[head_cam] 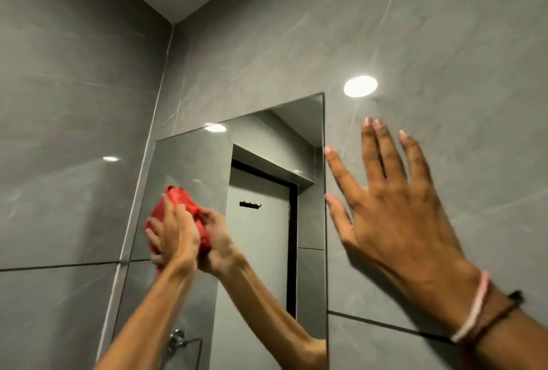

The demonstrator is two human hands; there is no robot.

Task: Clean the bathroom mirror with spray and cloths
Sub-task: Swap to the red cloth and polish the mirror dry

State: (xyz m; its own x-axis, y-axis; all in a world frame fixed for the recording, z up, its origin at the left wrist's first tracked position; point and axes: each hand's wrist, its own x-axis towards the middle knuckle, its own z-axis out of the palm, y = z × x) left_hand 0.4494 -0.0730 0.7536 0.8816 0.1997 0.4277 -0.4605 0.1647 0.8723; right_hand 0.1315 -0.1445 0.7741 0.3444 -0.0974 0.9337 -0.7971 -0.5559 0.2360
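A frameless rectangular mirror (261, 147) hangs on the grey tiled wall. My left hand (175, 233) presses a bunched red cloth (178, 200) flat against the glass in the mirror's left half; its reflection meets it from the right. My right hand (397, 206) rests flat on the wall tile just right of the mirror's edge, fingers spread, holding nothing. Pink and dark string bands circle that wrist. No spray bottle is in view.
Grey marble-look tiles (74, 103) cover both walls, which meet in a corner left of the mirror. The mirror reflects a door with a dark hook rail (250, 204), ceiling lights and a chrome fitting (178, 337). A light glare (360, 86) shines on the wall.
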